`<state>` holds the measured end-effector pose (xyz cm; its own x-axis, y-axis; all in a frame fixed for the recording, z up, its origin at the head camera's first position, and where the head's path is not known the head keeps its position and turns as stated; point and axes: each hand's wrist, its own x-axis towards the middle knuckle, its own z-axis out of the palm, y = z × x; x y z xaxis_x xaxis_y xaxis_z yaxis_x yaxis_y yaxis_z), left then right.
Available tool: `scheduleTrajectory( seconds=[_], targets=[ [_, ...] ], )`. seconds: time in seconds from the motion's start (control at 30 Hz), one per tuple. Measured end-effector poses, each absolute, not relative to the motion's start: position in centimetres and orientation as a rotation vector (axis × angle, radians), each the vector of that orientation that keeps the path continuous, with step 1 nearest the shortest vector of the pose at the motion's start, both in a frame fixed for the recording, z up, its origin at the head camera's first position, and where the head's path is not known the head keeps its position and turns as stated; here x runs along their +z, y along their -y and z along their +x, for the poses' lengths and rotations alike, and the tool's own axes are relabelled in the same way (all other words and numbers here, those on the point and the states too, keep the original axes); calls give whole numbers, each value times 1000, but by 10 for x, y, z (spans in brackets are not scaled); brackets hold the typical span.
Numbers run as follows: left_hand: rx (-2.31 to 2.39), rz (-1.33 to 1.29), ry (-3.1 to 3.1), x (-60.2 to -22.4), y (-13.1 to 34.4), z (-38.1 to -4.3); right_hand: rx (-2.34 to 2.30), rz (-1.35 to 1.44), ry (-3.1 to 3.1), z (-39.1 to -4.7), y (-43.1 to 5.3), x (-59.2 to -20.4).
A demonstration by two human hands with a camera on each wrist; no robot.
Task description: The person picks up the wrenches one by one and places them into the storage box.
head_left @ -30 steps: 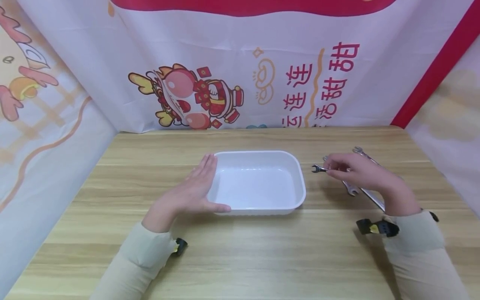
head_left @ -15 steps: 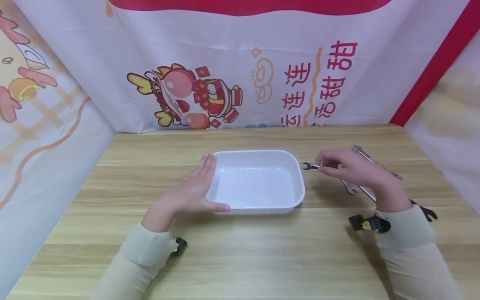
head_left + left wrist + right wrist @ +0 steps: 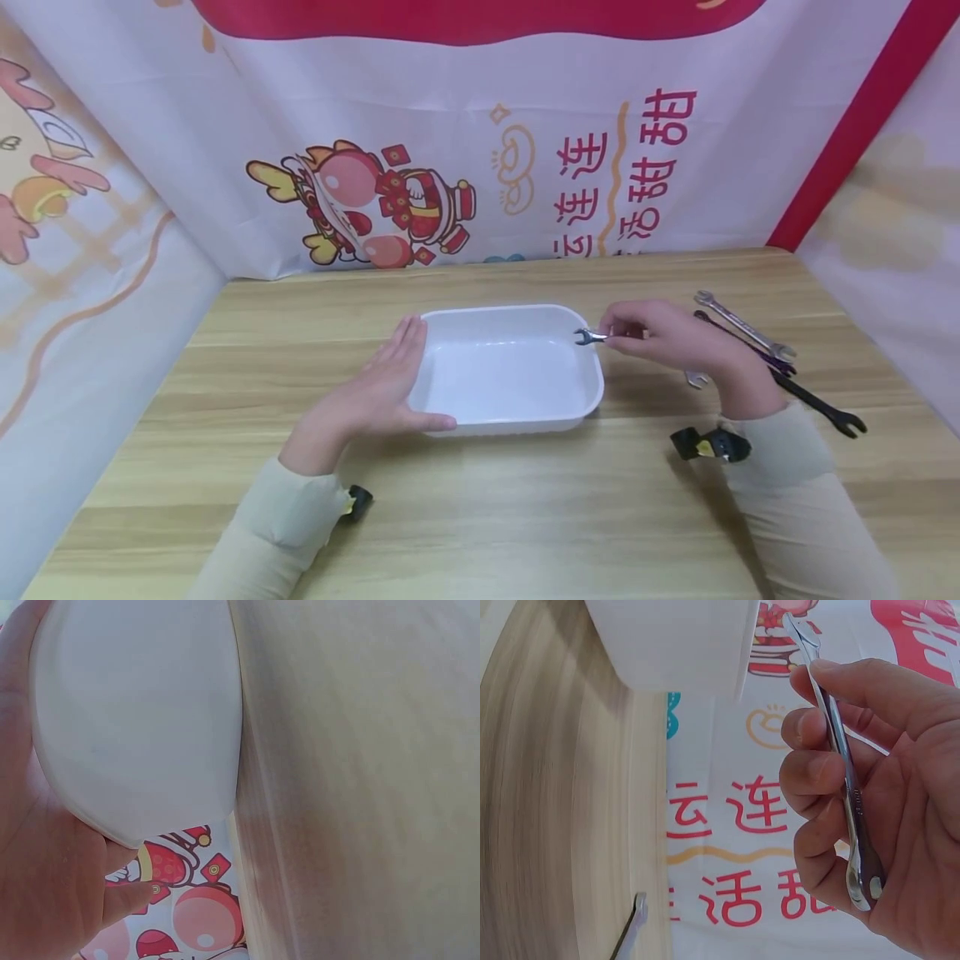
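Observation:
A white rectangular tray (image 3: 502,383) sits mid-table. My left hand (image 3: 378,392) rests against its left end, fingers straight along the side and thumb by the front edge. In the left wrist view that hand lies along the pale wall of the tray (image 3: 142,712). My right hand (image 3: 663,333) pinches a small silver open-end wrench (image 3: 587,337) between thumb and fingers, its jaw reaching over the tray's right rim. From the right wrist, the wrench (image 3: 853,799) runs slantwise across my curled fingers, its lower end near the palm.
Right of the tray lie a silver wrench (image 3: 742,324), a dark wrench (image 3: 780,364) and a longer black wrench (image 3: 825,408). Another silver wrench end (image 3: 696,380) shows below my right hand, partly hidden. A printed cloth (image 3: 450,92) hangs behind the table.
My right hand has carried the wrench left from beside the other wrenches to over the tray's right rim. More of the dark wrenches is uncovered. My left hand stays at the tray.

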<state>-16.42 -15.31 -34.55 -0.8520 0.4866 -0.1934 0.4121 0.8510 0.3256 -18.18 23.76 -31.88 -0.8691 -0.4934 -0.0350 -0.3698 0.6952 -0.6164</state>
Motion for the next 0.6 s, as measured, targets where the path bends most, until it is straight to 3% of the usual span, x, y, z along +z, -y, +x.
scheduleTrajectory(
  seconds=[0.6],
  targets=[
    [401,680,-2755,-347,153,-166,-924,-800,-2649,-176,-204,-316]
  ],
)
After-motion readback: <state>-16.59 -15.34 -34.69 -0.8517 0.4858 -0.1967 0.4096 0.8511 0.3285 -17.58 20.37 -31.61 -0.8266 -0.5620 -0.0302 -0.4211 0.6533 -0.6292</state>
